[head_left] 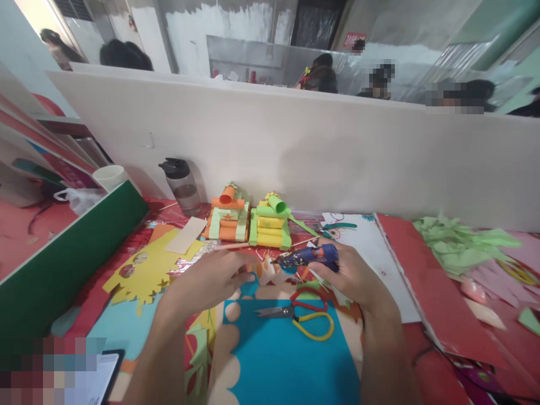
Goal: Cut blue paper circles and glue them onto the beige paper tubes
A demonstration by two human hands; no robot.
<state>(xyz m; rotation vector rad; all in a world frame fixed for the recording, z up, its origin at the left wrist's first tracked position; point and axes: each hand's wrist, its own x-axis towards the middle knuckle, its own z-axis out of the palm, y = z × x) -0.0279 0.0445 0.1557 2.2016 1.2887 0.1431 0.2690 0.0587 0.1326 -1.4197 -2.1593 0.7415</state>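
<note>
My right hand (343, 273) grips a dark blue glue gun (310, 256) with printed markings, its nozzle pointing left. My left hand (217, 275) is closed in a pinch on a small blue paper circle (250, 286). Curled orange and white paper pieces (269, 273) lie between the hands, near the nozzle. Below, scissors with one red and one yellow handle (291, 313) rest on a blue paper sheet (287, 360) whose left edge has round cut-outs.
Two paper tank models, one orange (228, 216) and one yellow-green (270, 225), stand behind the hands. A water bottle (181, 185) is at the back left. Green-handled pliers (340, 225) lie behind my right hand. A phone (99, 377) sits front left; crumpled green paper (459, 242) lies right.
</note>
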